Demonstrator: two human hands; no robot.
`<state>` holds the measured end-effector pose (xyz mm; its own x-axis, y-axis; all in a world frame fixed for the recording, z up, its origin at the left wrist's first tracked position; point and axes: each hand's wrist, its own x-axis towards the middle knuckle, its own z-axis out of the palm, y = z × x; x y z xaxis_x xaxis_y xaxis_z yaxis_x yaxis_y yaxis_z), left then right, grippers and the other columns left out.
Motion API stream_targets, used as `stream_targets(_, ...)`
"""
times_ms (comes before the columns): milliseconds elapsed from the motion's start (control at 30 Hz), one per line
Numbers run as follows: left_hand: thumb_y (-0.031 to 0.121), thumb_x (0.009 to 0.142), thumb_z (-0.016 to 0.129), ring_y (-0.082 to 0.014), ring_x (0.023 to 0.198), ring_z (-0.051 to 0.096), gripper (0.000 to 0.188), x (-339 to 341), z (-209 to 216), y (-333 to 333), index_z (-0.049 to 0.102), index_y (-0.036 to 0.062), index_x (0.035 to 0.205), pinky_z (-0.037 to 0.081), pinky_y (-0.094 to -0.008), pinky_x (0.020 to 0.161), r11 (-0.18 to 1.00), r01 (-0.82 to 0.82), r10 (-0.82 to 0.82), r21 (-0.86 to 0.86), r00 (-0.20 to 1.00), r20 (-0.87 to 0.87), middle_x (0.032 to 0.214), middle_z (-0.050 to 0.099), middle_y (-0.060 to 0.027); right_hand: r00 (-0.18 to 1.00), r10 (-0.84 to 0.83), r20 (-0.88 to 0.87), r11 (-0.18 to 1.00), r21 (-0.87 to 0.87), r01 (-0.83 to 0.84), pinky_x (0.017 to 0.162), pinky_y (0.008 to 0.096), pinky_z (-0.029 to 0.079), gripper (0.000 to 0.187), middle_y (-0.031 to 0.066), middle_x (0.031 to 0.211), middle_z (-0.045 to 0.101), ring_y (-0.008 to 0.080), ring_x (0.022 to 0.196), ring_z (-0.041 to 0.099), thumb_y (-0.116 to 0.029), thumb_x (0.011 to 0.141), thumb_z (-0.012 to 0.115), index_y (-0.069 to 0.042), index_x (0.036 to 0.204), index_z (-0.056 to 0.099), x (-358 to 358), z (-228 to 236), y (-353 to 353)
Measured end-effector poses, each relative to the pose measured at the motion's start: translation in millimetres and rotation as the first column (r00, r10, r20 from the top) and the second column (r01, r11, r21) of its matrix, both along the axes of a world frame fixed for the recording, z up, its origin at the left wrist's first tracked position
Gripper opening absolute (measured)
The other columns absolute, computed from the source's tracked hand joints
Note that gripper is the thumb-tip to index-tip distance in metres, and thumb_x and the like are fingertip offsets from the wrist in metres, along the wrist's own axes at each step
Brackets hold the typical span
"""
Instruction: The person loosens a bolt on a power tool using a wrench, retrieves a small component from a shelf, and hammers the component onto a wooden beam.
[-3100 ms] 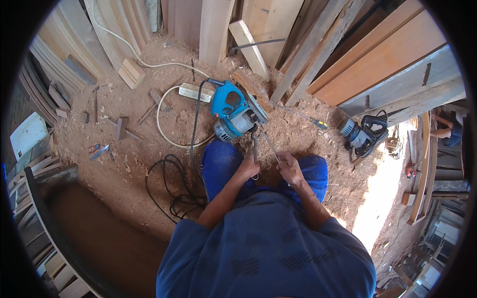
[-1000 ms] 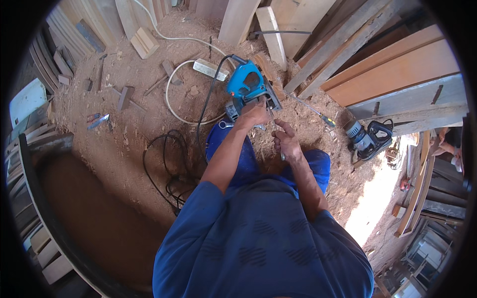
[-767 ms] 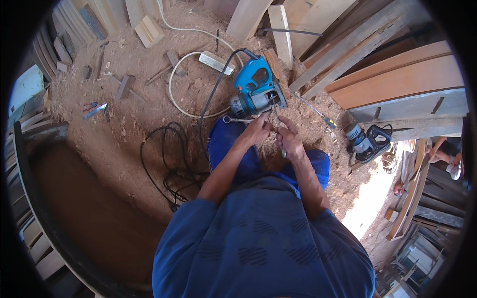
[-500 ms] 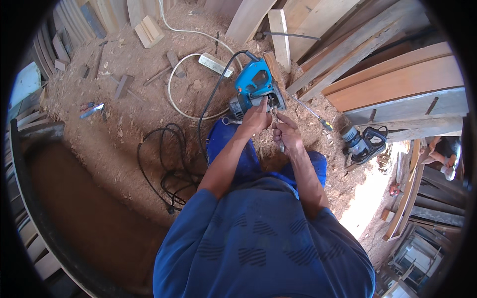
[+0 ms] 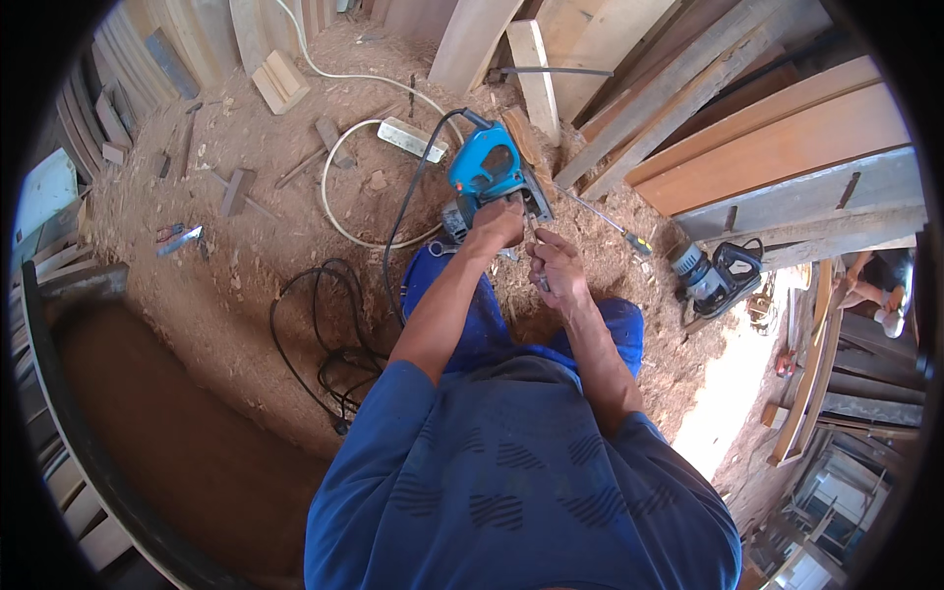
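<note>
A blue electric planer (image 5: 488,160) rests tilted among the shavings in front of my knees, its metal base facing right. My left hand (image 5: 500,224) presses against its underside near the cutter opening, the fingers curled and partly hidden. Just below and to the right, my right hand (image 5: 559,267) is closed around a slim metal tool that looks like a spanner (image 5: 532,228). That tool's upper end reaches toward the planer's base; its exact contact point is too small to tell. Another spanner (image 5: 439,248) with a ring end lies by my left knee, partly behind my left hand.
A screwdriver (image 5: 637,242) and a second power tool (image 5: 710,279) lie to the right. A white power strip (image 5: 412,140) and black cable loops (image 5: 339,344) are on the left, with a mallet (image 5: 236,192) farther out. Boards (image 5: 777,157) lean at right. Another person's arm (image 5: 860,285) shows far right.
The view has shifted slightly, moving the scene left. My left index finger, stretched out before, is now tucked in at the planer. My right hand has turned, and the spanner's lower end shows less.
</note>
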<state>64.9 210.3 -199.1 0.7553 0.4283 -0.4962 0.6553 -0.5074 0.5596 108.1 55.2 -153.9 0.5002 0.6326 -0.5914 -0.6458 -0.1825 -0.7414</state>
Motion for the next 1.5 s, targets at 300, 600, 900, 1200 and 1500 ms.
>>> stream_targets(300,0.045,0.098,0.044,-0.0267,0.092,0.064,0.044,-53.9,-3.5,-78.6,0.049,0.01,0.124,0.053,-0.0383,0.077,0.673,-0.256,0.511,-0.694,0.84,0.186,0.101,0.063,-0.0149,0.96,-0.038,0.276,0.994,-0.084,0.064,0.06,0.0285,0.051,0.03,0.0121,0.089,0.066,0.0155,0.069,0.061,-0.009,0.093,0.051,0.006,0.119,0.054,-13.2,-45.6,-34.1)
stream_targets(600,0.037,0.104,0.035,-0.014,0.099,0.06,0.038,-62.1,-57.7,-139.1,0.045,0.011,0.13,0.052,-0.0377,0.085,0.191,0.012,0.743,-0.982,0.651,0.152,0.113,0.056,-0.0035,0.292,0.51,0.809,0.86,-0.49,-0.144,0.091,0.0452,0.049,0.026,0.023,0.107,0.066,0.0398,0.099,0.063,-0.016,0.091,0.051,0.0,0.107,0.065,-22.2,33.6,-0.4)
stream_targets(900,0.038,0.103,0.042,-0.0164,0.084,0.067,0.048,-55.1,-90.6,-151.3,0.033,0.0099,0.141,0.055,-0.0434,0.081,0.147,0.078,0.675,-0.986,0.721,0.157,0.104,0.065,-0.0105,-0.07,0.866,0.494,0.435,-0.816,-0.381,0.081,0.0448,0.053,0.049,0.0241,0.103,0.067,0.0389,0.09,0.067,-0.041,0.094,0.053,-0.001,0.123,0.055,-72.2,-62.1,111.4)
stream_targets(1200,0.034,0.101,0.049,-0.0241,0.079,0.066,0.061,-53.2,-79.6,-154.2,0.01,0.0217,0.146,0.056,-0.0398,0.069,0.069,0.13,0.694,-0.989,0.706,0.141,0.102,0.061,-0.0157,0.005,0.972,0.235,0.218,-0.894,-0.392,0.081,0.0443,0.055,0.04,0.0272,0.106,0.066,0.0388,0.095,0.067,-0.031,0.087,0.053,0.005,0.095,0.069,-79.7,-14.7,73.4)
stream_targets(1500,0.015,0.095,0.059,-0.0235,0.078,0.065,0.069,-55.6,-100.2,-151.8,0.012,0.0179,0.145,0.055,-0.0408,0.067,0.326,0.469,0.761,-0.821,0.385,0.522,0.103,0.059,-0.0154,0.258,0.742,0.619,0.648,-0.565,-0.51,0.079,0.0386,0.054,0.038,0.0251,0.092,0.068,0.0306,0.087,0.068,-0.015,0.086,0.049,0.009,0.111,0.063,-45.0,80.2,8.4)
